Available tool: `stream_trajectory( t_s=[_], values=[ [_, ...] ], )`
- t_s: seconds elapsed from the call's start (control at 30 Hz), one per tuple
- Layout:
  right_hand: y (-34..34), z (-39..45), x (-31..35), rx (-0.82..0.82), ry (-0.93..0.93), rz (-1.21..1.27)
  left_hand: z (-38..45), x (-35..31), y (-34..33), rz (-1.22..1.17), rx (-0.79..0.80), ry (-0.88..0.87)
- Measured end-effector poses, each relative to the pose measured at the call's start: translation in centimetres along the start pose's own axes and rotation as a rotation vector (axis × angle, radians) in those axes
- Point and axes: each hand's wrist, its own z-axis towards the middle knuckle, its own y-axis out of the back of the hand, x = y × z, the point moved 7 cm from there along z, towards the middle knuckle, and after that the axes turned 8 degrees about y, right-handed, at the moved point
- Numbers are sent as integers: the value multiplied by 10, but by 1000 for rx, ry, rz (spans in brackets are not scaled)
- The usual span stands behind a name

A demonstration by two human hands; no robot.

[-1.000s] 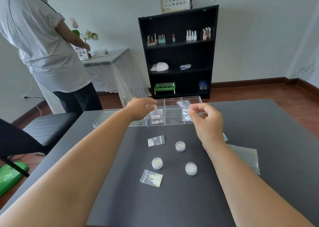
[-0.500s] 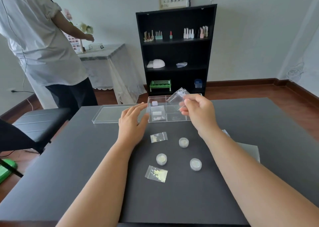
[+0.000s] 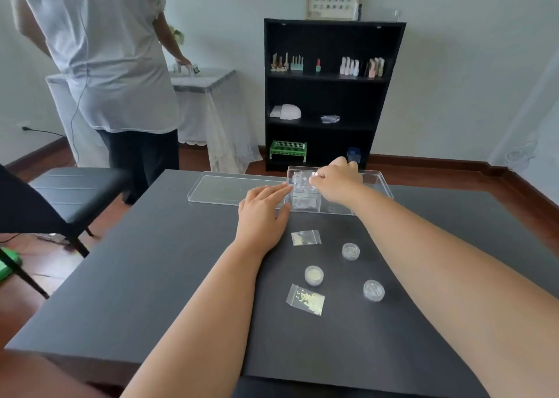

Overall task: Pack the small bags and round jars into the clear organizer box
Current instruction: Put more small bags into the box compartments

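The clear organizer box (image 3: 370,176) stands open at the far side of the dark table. My right hand (image 3: 335,182) reaches over its left compartments, pinching a small clear bag (image 3: 302,182) down into the box. Flat against the box's left wall rests my left hand (image 3: 263,213), fingers spread, holding nothing. On the table in front lie two small bags, one nearer the box (image 3: 305,237) and one closer to me (image 3: 305,299), plus three round jars: a right one (image 3: 351,251), a middle one (image 3: 314,275) and a near right one (image 3: 374,290).
The box's clear lid (image 3: 230,189) lies flat to its left. A person in a white shirt (image 3: 102,52) stands beyond the table's left corner by a black chair (image 3: 72,191). A black shelf (image 3: 329,95) stands behind the table.
My right hand has moved forward and down, carrying the bag from above the box into its left compartment. The left hand shifted right to rest against the box's side.
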Motion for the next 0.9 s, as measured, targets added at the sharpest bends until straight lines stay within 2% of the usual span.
stream_trajectory(
  t_s=[0.1,0.23,0.33,0.43,0.5,0.6,0.7,0.9],
  values=[
    [0,-6,-4,-35,1,1,0,0,0,-15,12,5],
    [27,-32,-12,-223,36,54,3,4,0,-12,41,3],
    [53,-72,-35,-353,66,42,4,6,-1,-22,50,5],
    [69,-124,-76,-413,6,103,5,5,-1,-35,43,2],
    [68,-160,-109,-363,-58,208,5,5,-1,-40,37,6],
    [49,-206,-151,-95,-161,367,5,4,-1,-35,33,4],
    [35,-237,-173,112,-208,335,2,2,-1,-31,25,-7],
    [33,-250,-175,4,-180,335,-6,-4,-2,32,31,-26]
  ],
)
